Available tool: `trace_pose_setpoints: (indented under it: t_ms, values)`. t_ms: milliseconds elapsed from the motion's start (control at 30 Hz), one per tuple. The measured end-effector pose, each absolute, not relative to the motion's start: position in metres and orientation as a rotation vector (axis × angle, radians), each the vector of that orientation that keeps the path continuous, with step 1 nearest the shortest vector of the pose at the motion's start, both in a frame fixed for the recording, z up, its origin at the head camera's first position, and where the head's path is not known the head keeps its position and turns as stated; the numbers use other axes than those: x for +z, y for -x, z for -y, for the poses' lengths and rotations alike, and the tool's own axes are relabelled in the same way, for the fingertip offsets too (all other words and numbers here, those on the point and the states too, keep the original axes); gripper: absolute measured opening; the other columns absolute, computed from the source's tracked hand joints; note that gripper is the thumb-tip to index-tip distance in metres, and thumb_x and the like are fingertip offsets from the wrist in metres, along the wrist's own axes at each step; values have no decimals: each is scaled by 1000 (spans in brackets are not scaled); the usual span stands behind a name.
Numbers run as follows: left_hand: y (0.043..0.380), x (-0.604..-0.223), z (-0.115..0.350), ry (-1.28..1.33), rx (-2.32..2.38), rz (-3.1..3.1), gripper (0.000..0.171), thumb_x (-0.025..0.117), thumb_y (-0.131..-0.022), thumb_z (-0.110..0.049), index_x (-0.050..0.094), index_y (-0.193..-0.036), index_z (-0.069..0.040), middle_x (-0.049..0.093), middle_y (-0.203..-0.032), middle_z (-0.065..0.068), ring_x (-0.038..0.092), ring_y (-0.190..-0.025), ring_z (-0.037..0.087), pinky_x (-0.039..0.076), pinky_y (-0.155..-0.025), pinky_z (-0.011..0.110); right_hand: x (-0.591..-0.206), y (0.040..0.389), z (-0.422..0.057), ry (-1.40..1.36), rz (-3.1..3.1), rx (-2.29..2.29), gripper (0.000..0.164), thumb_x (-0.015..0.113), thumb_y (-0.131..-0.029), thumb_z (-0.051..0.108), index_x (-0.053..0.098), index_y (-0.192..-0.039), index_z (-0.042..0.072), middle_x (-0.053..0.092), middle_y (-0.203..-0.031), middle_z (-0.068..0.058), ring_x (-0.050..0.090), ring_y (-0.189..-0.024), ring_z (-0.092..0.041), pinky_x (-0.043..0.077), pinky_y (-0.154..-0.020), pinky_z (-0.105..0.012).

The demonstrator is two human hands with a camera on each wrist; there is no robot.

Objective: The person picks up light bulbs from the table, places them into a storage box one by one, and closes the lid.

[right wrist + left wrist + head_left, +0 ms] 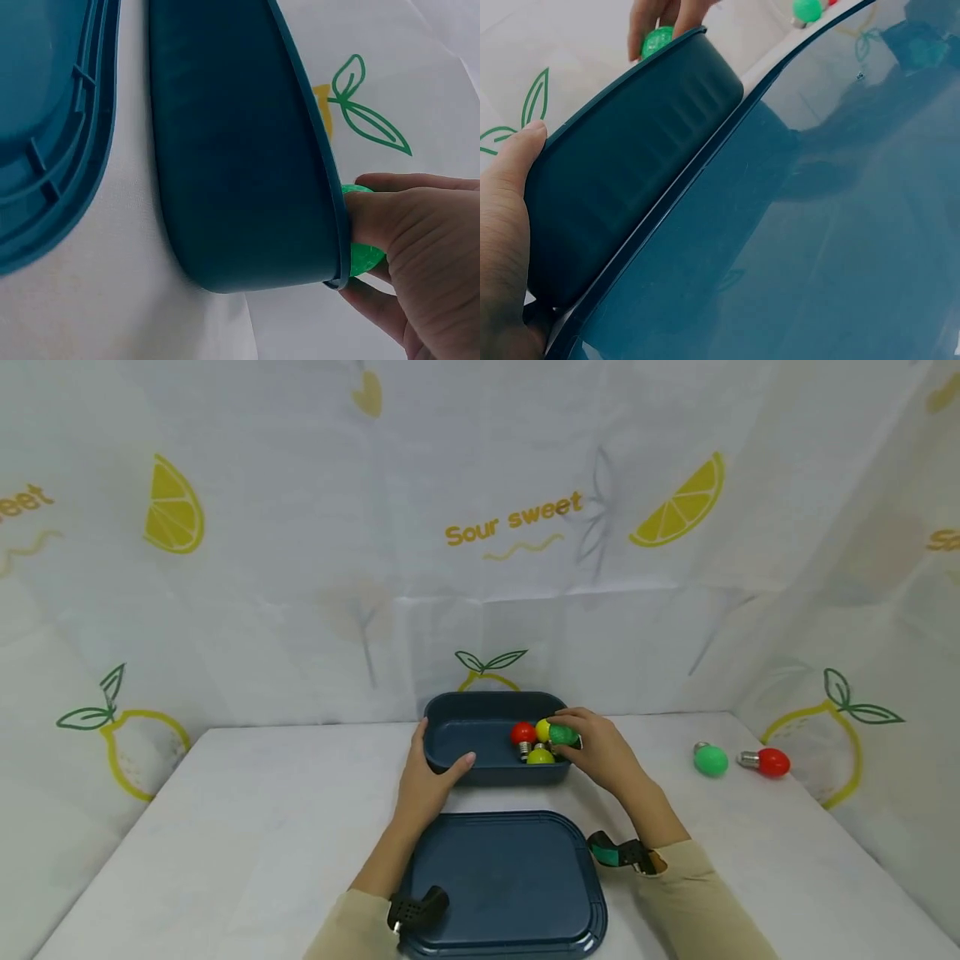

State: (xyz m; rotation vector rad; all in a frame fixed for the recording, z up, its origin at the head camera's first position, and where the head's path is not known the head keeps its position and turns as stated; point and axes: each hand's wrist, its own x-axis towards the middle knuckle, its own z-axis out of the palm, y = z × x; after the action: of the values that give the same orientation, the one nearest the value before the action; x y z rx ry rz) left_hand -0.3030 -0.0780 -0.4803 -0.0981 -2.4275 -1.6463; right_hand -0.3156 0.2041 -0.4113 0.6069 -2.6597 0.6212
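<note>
A dark blue plastic box (480, 776) stands at the back of the table. My left hand (426, 783) grips its left end, the thumb at the front rim and the fingers along the side. Over the box's right end, my right hand (602, 748) pinches a green light bulb (563, 735) between thumb and fingers; the right wrist view shows this green bulb (366, 255) just past the rim. Inside the box lie a red bulb (523, 732) and two yellow bulbs, one farther back (542, 729) and one near the front wall (540, 757).
A dark blue lid (502, 885) lies flat in front of the box, between my forearms. On the right side of the table are another green bulb (711, 761) and another red bulb (773, 763). A white printed cloth (300, 568) hangs behind the table.
</note>
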Motion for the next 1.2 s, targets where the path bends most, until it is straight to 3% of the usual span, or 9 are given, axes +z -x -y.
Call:
trace_pose_setpoints:
  t_ms: [400, 800, 1200]
  values:
    - [303, -480, 80, 92, -1632, 2423, 102, 75, -85, -55, 17, -163, -25, 25, -168, 10, 27, -154, 35, 27, -121, 63, -414, 318, -205, -608, 2747, 662, 48, 78, -90, 19, 65, -134, 7, 67, -131, -18, 62, -124, -40, 51, -103, -56]
    - [304, -480, 79, 83, -1623, 2438, 102, 75, -85, -56, 15, -163, -28, 25, -169, 9, 27, -155, 35, 28, -120, 63, -411, 323, -203, -540, 2790, 827, 46, 80, -86, 11, 67, -130, 5, 66, -133, -21, 64, -118, -38, 55, -97, -53]
    - [304, -481, 77, 84, -1626, 2441, 102, 75, -85, -57, 16, -163, -28, 24, -169, 9, 26, -155, 35, 27, -120, 64, -415, 323, -208, -558, 2811, 859, 40, 78, -89, 17, 70, -126, 4, 68, -128, -18, 65, -112, -33, 55, -95, -50]
